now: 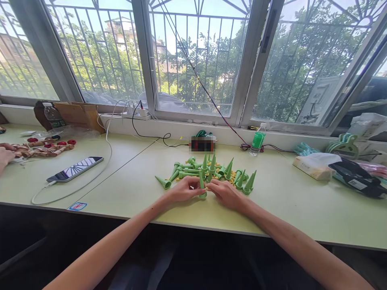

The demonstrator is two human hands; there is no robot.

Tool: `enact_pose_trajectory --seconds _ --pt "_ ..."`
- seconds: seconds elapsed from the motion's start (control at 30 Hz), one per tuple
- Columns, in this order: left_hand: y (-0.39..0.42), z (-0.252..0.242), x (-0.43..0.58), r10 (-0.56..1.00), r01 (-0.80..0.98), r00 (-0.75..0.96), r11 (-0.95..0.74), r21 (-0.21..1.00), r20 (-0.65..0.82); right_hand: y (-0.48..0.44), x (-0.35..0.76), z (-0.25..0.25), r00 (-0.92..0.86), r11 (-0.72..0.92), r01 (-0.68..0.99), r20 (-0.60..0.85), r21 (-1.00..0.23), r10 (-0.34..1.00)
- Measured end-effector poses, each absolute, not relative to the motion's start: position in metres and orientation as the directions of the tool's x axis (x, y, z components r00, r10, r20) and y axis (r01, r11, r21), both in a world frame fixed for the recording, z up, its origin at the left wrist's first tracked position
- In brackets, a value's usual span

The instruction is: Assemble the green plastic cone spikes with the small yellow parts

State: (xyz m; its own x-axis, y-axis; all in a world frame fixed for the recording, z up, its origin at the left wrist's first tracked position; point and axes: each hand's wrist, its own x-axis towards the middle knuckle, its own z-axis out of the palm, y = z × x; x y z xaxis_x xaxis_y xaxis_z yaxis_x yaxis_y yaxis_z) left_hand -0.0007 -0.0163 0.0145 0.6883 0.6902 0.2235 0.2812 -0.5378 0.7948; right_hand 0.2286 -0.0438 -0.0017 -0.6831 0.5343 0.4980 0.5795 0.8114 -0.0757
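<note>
Between my hands a green plastic cone-shaped spike stands point up near the table's front. My left hand is closed around its lower part. On the other side, my right hand is pinched against the spike, with a small yellowish bit showing at its fingertips; its exact kind is too small to tell. Just beyond my hands lies a heap of similar green spikes, some upright and some on their sides. Small yellow pieces are scattered among them.
A phone on a white cable lies left. At far left, another person's hand is by red and tan wooden pieces. A green-labelled bottle stands at the back. Right are a tissue pack and black packaging.
</note>
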Motion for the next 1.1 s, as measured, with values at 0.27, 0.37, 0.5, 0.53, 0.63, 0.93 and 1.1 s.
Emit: enact_pose_trajectory --seconds 0.27,0.37,0.5,0.53,0.63,0.93,1.1 --pt "-0.0175 0.0161 0.0024 0.704 0.237 0.669 -0.506 0.829 0.238 -0.0427 0.2276 -0.0042 -0.636 0.794 0.587 0.516 -0.159 0.574" --pt "-0.0172 0.0172 0.0033 0.722 0.206 0.653 -0.459 0.864 0.229 -0.0434 0.2263 -0.0038 -0.614 0.789 0.586 0.533 -0.186 0.582" --pt "-0.0177 0.0201 0.0034 0.769 0.191 0.610 -0.376 0.907 0.190 -0.0435 0.2253 -0.0050 -0.577 0.788 0.581 0.580 -0.202 0.575" --pt "-0.0177 0.0207 0.0031 0.774 0.190 0.609 -0.355 0.915 0.173 -0.0435 0.2252 -0.0052 -0.569 0.789 0.580 0.592 -0.204 0.571" --pt "-0.0167 0.0210 0.0012 0.765 0.159 0.630 -0.295 0.942 0.133 -0.0435 0.2253 -0.0058 -0.559 0.791 0.579 0.611 -0.195 0.560" --pt "-0.0138 0.0176 -0.0018 0.747 0.037 0.658 -0.163 0.986 0.098 -0.0417 0.2265 -0.0079 -0.580 0.804 0.586 0.642 -0.099 0.502" --pt "-0.0144 0.0182 -0.0016 0.733 0.046 0.674 -0.161 0.986 0.088 -0.0424 0.2282 -0.0060 -0.610 0.814 0.580 0.645 -0.034 0.461"
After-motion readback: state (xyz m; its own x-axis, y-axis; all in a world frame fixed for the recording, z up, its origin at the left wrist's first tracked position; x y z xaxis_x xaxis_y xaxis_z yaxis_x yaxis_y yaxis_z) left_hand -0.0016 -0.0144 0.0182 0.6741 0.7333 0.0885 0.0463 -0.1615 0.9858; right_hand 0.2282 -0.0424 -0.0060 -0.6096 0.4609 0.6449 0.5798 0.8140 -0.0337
